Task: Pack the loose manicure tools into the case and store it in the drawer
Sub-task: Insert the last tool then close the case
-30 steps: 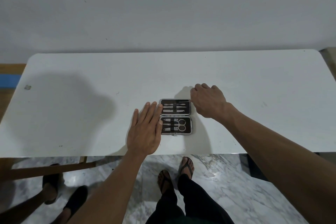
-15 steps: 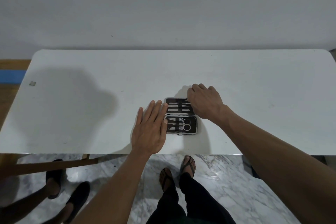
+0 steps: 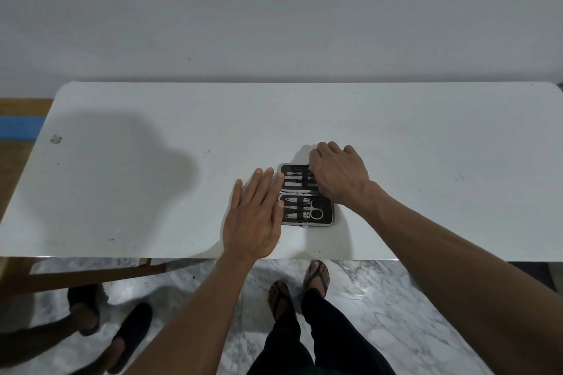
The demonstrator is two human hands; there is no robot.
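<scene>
A black manicure case (image 3: 324, 216) with a silver rim lies open flat on the white table (image 3: 426, 161), near its front edge. Metal tools sit under the straps in both halves; small scissors (image 3: 313, 212) lie in the near half. My left hand (image 3: 254, 219) rests flat, fingers together, against the case's left edge. My right hand (image 3: 336, 175) is curled over the far half's right side, fingers bent down onto it and hiding that part. No drawer is in view.
The table stands against a plain grey wall. Its front edge runs just below the case. Under it are a marble floor, my sandalled feet (image 3: 316, 278), and another person's feet in dark shoes (image 3: 131, 335) at the lower left.
My right hand has slid left, further over the far half of the case. My left hand stays flat at the left edge. The case keeps its place on the table.
</scene>
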